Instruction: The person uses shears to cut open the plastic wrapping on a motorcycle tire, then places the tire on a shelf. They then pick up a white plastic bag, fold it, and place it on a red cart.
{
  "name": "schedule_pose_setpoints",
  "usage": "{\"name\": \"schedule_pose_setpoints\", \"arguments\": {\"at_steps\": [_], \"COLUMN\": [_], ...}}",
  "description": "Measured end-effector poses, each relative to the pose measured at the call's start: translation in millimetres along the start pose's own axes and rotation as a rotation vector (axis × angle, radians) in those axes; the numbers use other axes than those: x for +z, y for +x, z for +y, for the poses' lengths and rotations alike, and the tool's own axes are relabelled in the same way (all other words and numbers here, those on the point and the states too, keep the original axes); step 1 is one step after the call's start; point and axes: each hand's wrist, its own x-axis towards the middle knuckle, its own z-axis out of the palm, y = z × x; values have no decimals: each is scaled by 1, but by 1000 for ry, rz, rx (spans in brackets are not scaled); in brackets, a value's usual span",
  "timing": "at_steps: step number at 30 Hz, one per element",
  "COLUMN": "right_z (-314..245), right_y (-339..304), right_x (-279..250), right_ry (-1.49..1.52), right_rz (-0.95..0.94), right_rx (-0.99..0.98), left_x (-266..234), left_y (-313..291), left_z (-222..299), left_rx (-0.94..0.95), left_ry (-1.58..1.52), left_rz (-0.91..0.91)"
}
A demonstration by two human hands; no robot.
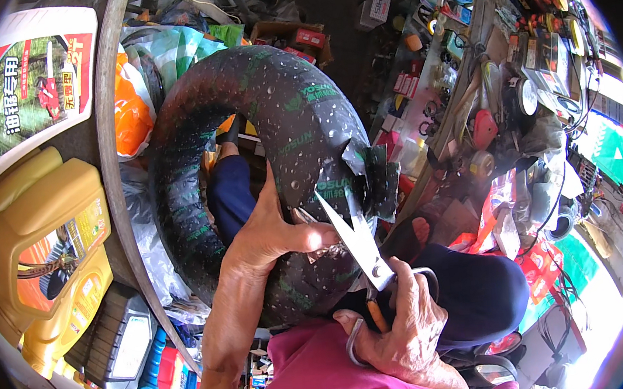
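Observation:
A tyre (296,99) wrapped in black plastic with green print stands upright before my body, beaded with whitish drops or specks. My left hand (259,232) grips its near side, thumb pressed on the wrapping and other fingers partly hidden. In my right hand (405,334) is a pair of scissors (360,246), its loops around my fingers and thumb. The blades are spread and lie over the wrapping, pointing up and away. Beside the blades, a torn flap of black plastic (381,181) sticks out from the tyre's right side.
Yellow oil jugs (53,247) and a grey bottle (120,341) stand at left behind a curved wooden edge (110,138). Plastic bags (173,51) lie beyond the tyre. Cluttered shelves with boxes and small parts (457,85) fill the right. My dark-clothed knee (483,290) is beside the scissors.

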Motion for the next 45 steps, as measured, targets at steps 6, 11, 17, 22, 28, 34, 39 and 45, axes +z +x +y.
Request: {"name": "schedule_pose_setpoints", "arguments": {"at_steps": [6,11,17,22,28,34,39,45], "right_z": [-3,-2,1,15,24,36,45,47], "right_y": [9,18,25,28,35,21,8,8], "right_x": [-1,3,-11,-14,-28,-3,13,18], "right_ry": [-61,-43,233,637,935,1598,1762,1948], "right_rz": [-35,-23,-170,-261,-461,-619,-583,-668], "right_rx": [-36,-9,84,261,392,529,528,641], "left_x": [10,17,21,19,24,27,16,21], "left_y": [-3,-1,-5,-4,-9,-9,-1,8], "left_z": [-3,-4,7,5,16,18,0,-9], "left_rx": [11,4,-39,2,-124,-151,-127,-98], "left_ry": [-134,-107,-82,-59,-67,-40,-35,-62], "left_rz": [48,33,59,63,67,95,149,144]}}
